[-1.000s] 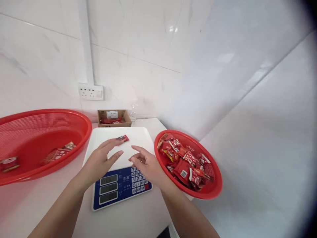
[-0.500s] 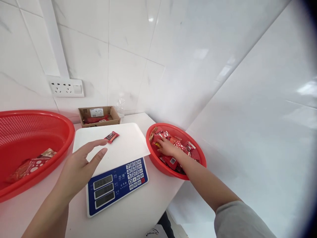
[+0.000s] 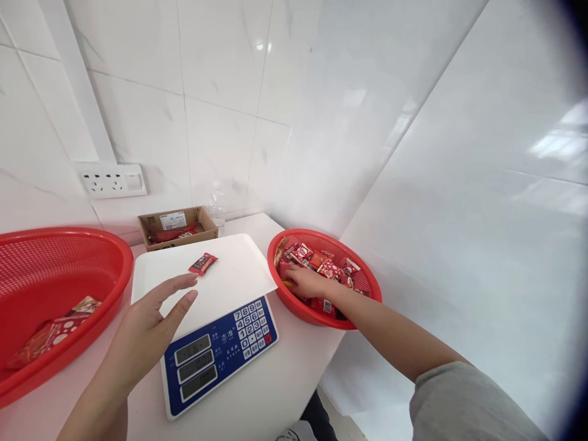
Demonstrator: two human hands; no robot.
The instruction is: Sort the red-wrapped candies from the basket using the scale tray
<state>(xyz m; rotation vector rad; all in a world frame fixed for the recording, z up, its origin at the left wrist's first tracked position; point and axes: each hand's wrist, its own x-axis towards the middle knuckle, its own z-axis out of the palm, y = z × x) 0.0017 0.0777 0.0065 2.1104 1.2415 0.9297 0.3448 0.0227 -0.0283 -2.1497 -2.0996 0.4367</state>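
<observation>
My left hand (image 3: 151, 324) hovers over the near left part of a white scale plate (image 3: 239, 260), its thumb and forefinger apart and nothing between them. Just beyond the fingertips one small red packet (image 3: 203, 264) lies on the plate. The scale's blue panel (image 3: 223, 352) with keys and displays faces me. On the right, my right hand (image 3: 305, 283) reaches into a red basket (image 3: 367, 263) among several red packets (image 3: 329, 268). Its fingertips are partly hidden among the packets, and I cannot make out whether they grip one.
At the left stands a larger red basket (image 3: 122, 251) with several packets (image 3: 64, 327) in it. A cardboard box (image 3: 209, 228) holding red packets and a clear bottle (image 3: 217, 205) stand behind the scale. Tiled walls close off the back and right.
The view has shifted slightly. My right hand has moved lower and deeper among the packets in the right basket. My left hand keeps its pose near the packet on the scale.
</observation>
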